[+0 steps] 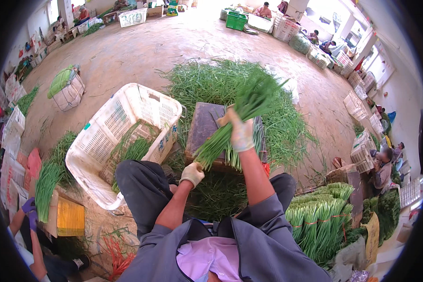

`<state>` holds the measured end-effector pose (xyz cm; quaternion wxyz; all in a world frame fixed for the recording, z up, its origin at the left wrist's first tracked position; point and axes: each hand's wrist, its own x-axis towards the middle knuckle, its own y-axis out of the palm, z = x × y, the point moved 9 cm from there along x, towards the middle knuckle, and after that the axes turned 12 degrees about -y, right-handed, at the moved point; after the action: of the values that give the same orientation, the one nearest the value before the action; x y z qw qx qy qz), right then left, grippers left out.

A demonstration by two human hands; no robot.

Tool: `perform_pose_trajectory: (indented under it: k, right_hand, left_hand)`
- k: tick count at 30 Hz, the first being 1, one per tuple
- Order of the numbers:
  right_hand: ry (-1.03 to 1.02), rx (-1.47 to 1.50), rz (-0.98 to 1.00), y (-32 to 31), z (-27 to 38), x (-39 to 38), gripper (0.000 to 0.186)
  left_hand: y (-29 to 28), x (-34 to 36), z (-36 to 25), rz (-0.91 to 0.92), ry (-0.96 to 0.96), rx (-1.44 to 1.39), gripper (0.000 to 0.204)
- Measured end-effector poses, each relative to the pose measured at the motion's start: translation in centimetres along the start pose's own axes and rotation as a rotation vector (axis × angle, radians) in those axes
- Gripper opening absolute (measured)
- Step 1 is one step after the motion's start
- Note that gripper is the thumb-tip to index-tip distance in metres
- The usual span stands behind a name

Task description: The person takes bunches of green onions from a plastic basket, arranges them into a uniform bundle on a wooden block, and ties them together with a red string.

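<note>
The right hand (242,131), in a pale glove, is closed round a thick bunch of green stalks (215,142), held slantwise over a low, dark-topped table (203,117). The glove and wrist cover the middle of the bunch; its leafy tops fan out beyond the hand and look slightly blurred. The left hand (192,173), also gloved, is at the lower stalk ends by the table's near left corner. Its fingers are bent, but whether they grip the ends or only touch them I cannot tell.

The right forearm and the bunch hide much of the tabletop. A small red-orange thing (266,168) shows beside the forearm, too little of it to identify. Beyond the table spreads a loose green heap (197,82), partly covered by the bunch. To the left, the knee (141,181) overlaps a white slatted crate (101,113), whose near wall hides some of the greens inside. On the right, the jacket (277,239) overlaps the tied bundles (319,218), too crowded to count. A co-worker (37,256) at lower left is cut off by the dark rim; distant people are too small to make out.
</note>
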<state>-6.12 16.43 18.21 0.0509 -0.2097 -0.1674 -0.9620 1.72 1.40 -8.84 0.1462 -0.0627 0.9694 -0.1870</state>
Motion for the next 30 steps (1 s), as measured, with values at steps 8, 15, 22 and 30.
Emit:
perform_pose_trajectory:
  k: [8, 15, 22, 30]
  right_hand:
    - [-0.014, 0.182, -0.050, -4.9, 1.4, 1.2, 0.018]
    - [0.228, 0.025, 0.109, 0.1, -4.2, -2.5, 0.019]
    - [0.133, -0.053, -0.012, 0.6, -2.9, -1.0, 0.014]
    - [0.106, -0.025, -0.332, -5.9, -0.8, 0.5, 0.017]
  left_hand:
    - [-6.1, 4.2, 1.9, -0.204, 0.013, -0.600, 0.037]
    - [-6.7, -3.3, -14.2, 0.289, 0.263, -0.526, 0.074]
    - [-10.3, -5.3, -12.9, 0.058, 0.339, -0.640, 0.044]
    - [-6.7, -4.6, -8.6, 0.077, 0.096, -0.443, 0.031]
